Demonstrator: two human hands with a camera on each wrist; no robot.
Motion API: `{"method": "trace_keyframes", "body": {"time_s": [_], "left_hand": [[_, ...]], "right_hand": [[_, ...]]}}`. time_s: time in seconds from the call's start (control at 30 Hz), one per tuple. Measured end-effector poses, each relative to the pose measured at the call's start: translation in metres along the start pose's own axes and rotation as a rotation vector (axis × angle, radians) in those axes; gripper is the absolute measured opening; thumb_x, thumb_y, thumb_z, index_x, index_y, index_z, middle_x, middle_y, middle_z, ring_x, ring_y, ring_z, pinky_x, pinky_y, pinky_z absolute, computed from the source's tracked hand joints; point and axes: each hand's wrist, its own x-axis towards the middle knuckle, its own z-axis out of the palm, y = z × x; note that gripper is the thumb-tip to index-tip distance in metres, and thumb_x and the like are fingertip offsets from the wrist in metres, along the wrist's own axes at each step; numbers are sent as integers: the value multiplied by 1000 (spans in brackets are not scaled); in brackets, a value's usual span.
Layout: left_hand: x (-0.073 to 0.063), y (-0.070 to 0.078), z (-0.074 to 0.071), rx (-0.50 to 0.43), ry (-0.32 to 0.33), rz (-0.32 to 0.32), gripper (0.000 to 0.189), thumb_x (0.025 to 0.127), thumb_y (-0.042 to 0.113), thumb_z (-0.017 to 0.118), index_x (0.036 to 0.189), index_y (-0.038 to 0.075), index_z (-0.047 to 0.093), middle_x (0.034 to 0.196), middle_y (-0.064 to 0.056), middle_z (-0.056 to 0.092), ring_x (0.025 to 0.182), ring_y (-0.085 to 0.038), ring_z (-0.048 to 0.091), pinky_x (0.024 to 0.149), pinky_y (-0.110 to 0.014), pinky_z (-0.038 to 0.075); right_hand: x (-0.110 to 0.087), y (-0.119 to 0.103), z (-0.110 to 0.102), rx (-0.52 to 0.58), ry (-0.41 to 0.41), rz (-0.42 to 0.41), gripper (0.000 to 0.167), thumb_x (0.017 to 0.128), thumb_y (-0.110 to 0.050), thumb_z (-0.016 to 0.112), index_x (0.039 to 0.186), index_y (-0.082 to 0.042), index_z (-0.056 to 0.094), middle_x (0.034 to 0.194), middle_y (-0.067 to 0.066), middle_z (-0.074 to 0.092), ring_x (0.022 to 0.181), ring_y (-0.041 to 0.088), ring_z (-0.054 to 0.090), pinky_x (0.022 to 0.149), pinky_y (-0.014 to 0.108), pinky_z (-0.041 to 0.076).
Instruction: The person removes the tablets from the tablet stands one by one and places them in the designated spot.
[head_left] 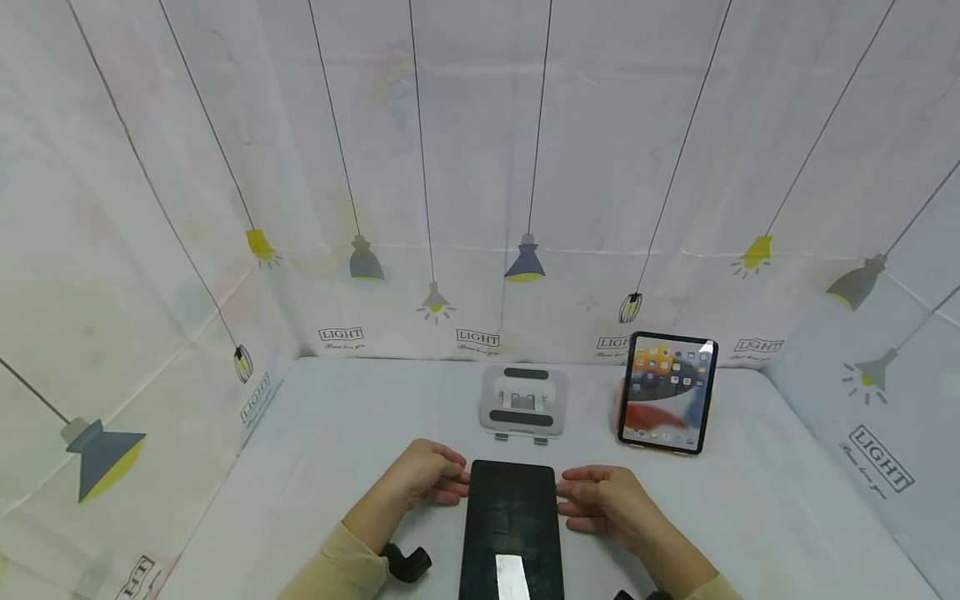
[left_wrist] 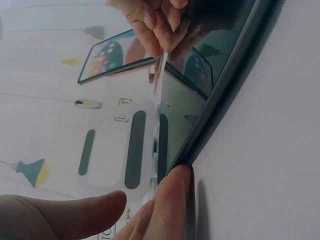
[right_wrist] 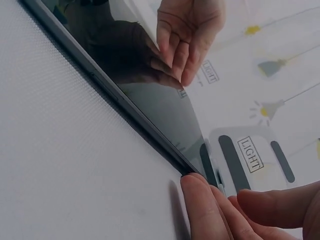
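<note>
A tablet with a dark, glossy screen lies flat on the white table between both hands. My left hand is at its left edge near the far corner, fingertips right at the side. Across from it, my right hand has its fingertips at the right edge. In the left wrist view, the left thumb is raised apart from the fingers. The right wrist view likewise has the right thumb held off the tablet's dark screen, which reflects the other hand.
Just beyond the tablet lies a white stand with dark grey pads. A second tablet, its screen lit with app icons, stands upright at the back right. Behind the table hangs a white cloth printed with lamps.
</note>
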Motion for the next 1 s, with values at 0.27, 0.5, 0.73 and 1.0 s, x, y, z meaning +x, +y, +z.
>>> {"method": "trace_keyframes", "body": {"time_s": [0.27, 0.5, 0.73, 1.0], "left_hand": [[-6, 6, 0, 5, -8, 9, 33, 102, 4, 66, 132, -10, 66, 107, -21, 81, 82, -21, 81, 73, -36, 70], [-8, 13, 5, 90, 3, 52, 43, 98, 8, 72, 138, -6, 64, 118, -22, 78, 89, -23, 80, 77, -37, 70], [-5, 19, 13, 80, -8, 103, 46, 99, 12, 73, 140, -6, 63, 122, -23, 77, 100, -30, 80, 83, -41, 70], [-1, 27, 32, 3, -111, 125, 45, 101, 2, 69, 144, -6, 59, 130, -23, 75, 105, -27, 80, 87, -41, 70]], "right_hand": [[0, 2, -6, 9, -49, 3, 54, 103, -5, 65, 152, 11, 49, 127, 17, 79, 96, 25, 83, 82, 44, 70], [-6, 2, -11, 17, -62, -22, 62, 103, -8, 67, 157, 11, 43, 136, 20, 74, 99, 27, 82, 84, 46, 70], [-15, -1, -26, 52, -25, -14, 64, 104, -10, 67, 160, 7, 41, 142, 21, 71, 105, 32, 81, 88, 50, 69], [-24, -4, -51, 89, 23, -25, 67, 105, -15, 69, 162, 2, 39, 140, 16, 74, 112, 34, 79, 92, 51, 68]]}}
